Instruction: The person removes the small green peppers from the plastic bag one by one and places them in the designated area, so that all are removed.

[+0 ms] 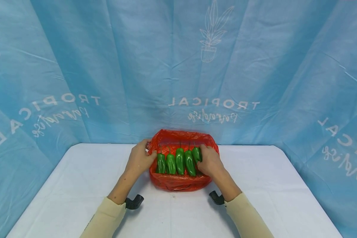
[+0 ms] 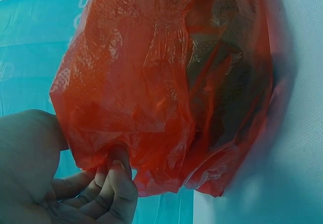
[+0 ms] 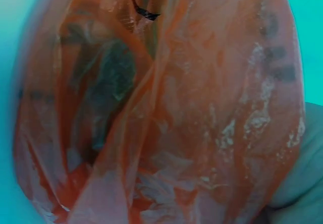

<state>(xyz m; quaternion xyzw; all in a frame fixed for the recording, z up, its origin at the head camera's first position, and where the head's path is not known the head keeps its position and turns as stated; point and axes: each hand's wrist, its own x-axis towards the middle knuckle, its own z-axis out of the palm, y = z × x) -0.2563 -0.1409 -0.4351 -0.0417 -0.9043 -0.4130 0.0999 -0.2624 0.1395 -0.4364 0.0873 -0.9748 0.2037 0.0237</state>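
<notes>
A red plastic bag [image 1: 179, 183] lies with its mouth spread wide, and several glossy green peppers [image 1: 179, 161] sit side by side in a row in it, stems pointing away. My left hand [image 1: 139, 158] is at the bag's left side. In the left wrist view its fingers [image 2: 118, 176] pinch the thin plastic [image 2: 126, 98] at the edge. My right hand [image 1: 209, 161] reaches into the bag on the right and grips the rightmost pepper [image 1: 197, 154], partly hidden by the fingers. The right wrist view shows dark green shapes [image 3: 113, 67] through the plastic.
The bag rests on a white-covered table [image 1: 172, 218] near its far edge. Behind and at both sides hangs a blue printed curtain [image 1: 148, 72]. Black curved pieces [image 1: 134, 202] stick out at both wrists, beside the cream sleeves [image 1: 105, 216].
</notes>
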